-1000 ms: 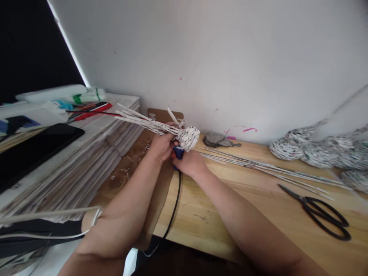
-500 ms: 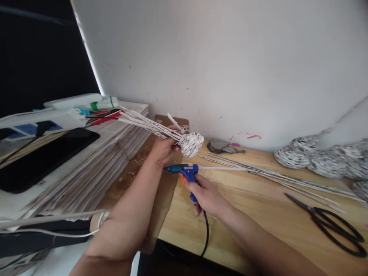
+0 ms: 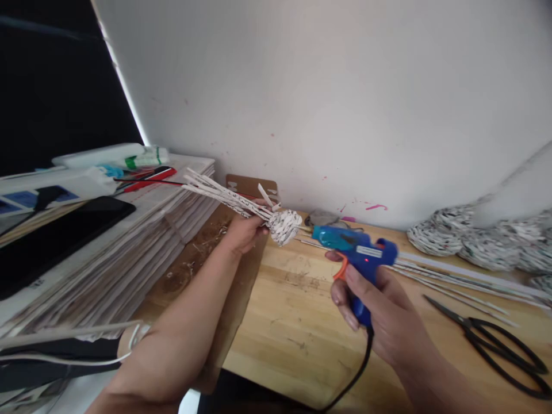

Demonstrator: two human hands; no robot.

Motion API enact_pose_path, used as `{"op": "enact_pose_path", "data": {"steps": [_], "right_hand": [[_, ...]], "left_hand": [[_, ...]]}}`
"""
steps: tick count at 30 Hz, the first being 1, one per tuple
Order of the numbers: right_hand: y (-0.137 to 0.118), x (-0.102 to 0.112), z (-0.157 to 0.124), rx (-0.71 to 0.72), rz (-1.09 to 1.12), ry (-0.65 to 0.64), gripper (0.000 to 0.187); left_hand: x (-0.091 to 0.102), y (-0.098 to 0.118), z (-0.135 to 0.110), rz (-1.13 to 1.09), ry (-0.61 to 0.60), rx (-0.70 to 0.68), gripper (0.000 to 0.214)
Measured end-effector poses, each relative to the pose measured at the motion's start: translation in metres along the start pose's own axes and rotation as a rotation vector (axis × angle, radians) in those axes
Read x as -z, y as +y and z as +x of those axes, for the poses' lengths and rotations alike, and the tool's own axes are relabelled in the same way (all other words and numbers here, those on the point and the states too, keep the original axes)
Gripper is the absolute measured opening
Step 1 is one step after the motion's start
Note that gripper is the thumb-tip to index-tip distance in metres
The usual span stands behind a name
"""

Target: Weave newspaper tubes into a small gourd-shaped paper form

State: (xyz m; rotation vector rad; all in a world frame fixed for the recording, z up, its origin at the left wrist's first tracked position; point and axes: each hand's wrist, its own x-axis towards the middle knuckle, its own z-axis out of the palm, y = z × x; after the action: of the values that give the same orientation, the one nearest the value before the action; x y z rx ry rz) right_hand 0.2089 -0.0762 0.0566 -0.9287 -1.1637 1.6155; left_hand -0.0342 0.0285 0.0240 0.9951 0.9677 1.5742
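Note:
My left hand (image 3: 246, 231) is closed around a bundle of rolled paper strips, just behind the small woven paper ball (image 3: 284, 227) at its right end. The loose strips (image 3: 219, 195) stretch out to the left over the stack of paper. In my right hand (image 3: 379, 305) is a blue hot glue gun (image 3: 366, 253), its fingers wrapped round the handle near the orange trigger. A small red light glows on the gun's side. Its nozzle points left and comes close to the woven ball; whether they touch I cannot tell. A glue stick (image 3: 448, 267) sticks out of the back.
Black scissors (image 3: 487, 339) lie at the right. Behind them are thin paper strips (image 3: 478, 305) and woven paper pieces (image 3: 435, 233) by the wall. At left, a thick paper stack (image 3: 142, 253) carries a black phone (image 3: 69, 236) and a white power strip (image 3: 56, 192). The gun's cord (image 3: 357, 374) hangs down.
The glue gun in my right hand has moved right and nearer the camera, from below my left wrist to the right side of the woven ball. My left hand keeps its hold.

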Motion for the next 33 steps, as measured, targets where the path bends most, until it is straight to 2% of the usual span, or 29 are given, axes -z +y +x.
{"op": "enact_pose_path", "data": {"steps": [2, 4, 9, 13, 17, 25, 33], "right_hand": [[-0.004, 0.005, -0.001, 0.128, -0.068, 0.054, 0.035], [-0.003, 0.010, -0.001, 0.204, -0.111, 0.054, 0.034], [0.009, 0.019, 0.001, 0.139, -0.299, -0.044, 0.037], [0.013, 0.022, 0.000, 0.196, -0.465, 0.033, 0.036], [0.017, 0.025, -0.002, 0.194, -0.482, 0.066, 0.036], [0.017, 0.028, 0.000, 0.179, -0.505, 0.053, 0.038], [0.013, 0.026, -0.001, 0.187, -0.547, 0.056, 0.041]], "left_hand": [[-0.004, -0.006, -0.002, -0.009, -0.051, 0.028, 0.034], [-0.007, -0.013, -0.005, 0.014, -0.101, 0.070, 0.033], [-0.012, -0.023, -0.009, 0.102, -0.146, 0.124, 0.031], [-0.011, -0.024, -0.008, 0.120, -0.142, 0.101, 0.030], [-0.009, -0.026, -0.008, 0.138, -0.149, 0.084, 0.029], [-0.008, -0.024, -0.009, 0.131, -0.171, 0.068, 0.024], [-0.011, -0.020, -0.011, 0.145, -0.186, 0.086, 0.028]]}}
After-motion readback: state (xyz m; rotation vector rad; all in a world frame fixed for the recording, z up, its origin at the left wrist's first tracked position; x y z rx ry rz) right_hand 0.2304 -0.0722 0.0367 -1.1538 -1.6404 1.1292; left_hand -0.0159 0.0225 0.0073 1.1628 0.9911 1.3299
